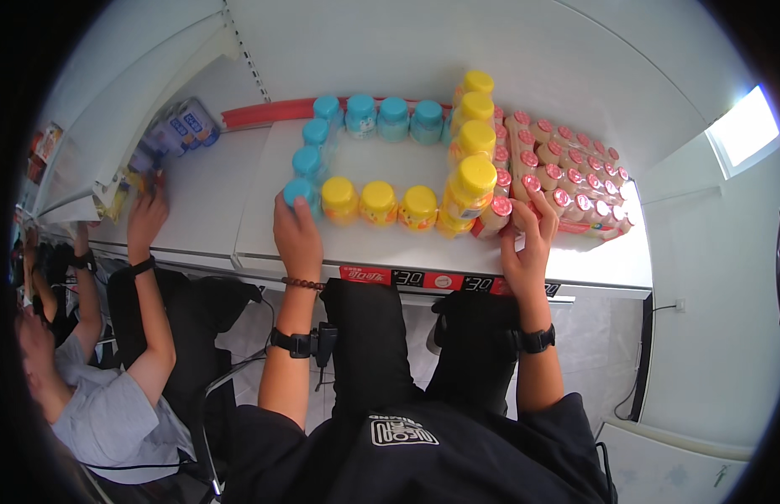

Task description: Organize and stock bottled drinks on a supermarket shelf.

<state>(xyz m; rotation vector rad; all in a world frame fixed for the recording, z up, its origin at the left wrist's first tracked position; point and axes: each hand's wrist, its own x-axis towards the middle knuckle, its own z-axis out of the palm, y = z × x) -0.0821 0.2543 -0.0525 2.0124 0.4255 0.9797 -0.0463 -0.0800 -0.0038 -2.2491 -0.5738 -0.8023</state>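
Observation:
On the white shelf (257,214), blue-capped jars (393,120) and yellow-capped jars (378,203) stand in rows around a rectangle. My left hand (298,239) wraps the front-left blue-capped jar (299,191), thumb against its near side. More yellow-capped jars (477,138) form the right side, at least one of them raised above the front row. My right hand (529,246) rests with spread fingers against small pink-capped bottles (494,214) beside that side. Its fingertips partly hide the bottles they touch. Further right stands a film-wrapped block of similar bottles (572,173).
Along the shelf's front edge runs a strip of price tags (443,281). A red strip (270,112) lies at the back, near packaged cans (191,126). At left, another person's hand (147,217) is by a yellow packet (116,201). The back wall (377,50) bounds the shelf.

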